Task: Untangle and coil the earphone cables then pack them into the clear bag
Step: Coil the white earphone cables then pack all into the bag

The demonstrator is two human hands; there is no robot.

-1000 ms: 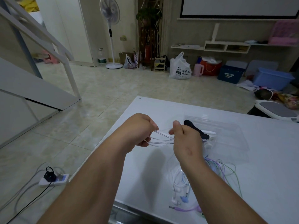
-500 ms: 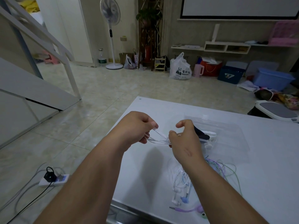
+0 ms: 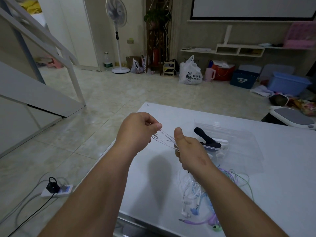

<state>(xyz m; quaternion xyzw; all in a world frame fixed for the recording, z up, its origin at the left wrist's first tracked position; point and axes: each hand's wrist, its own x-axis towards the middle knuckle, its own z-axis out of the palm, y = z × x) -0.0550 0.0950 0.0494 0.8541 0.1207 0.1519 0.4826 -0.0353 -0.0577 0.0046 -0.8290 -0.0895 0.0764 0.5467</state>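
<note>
Nearest you, the tangled earphones (image 3: 193,200) lay on the white table (image 3: 282,185). Above them your right hand (image 3: 189,151) gripped the white cable (image 3: 165,139), its strands stretched leftward to your left hand (image 3: 138,132), which pinched them. The clear bag (image 3: 242,146) sat just beyond the right hand. Since earlier, your right thumb had risen upright

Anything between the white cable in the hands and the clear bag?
Nothing but the right hand itself: it and the left hand hold the white cable stretched just left of the clear bag. A black item already lies inside the bag; I cannot tell where its mouth is.
</note>
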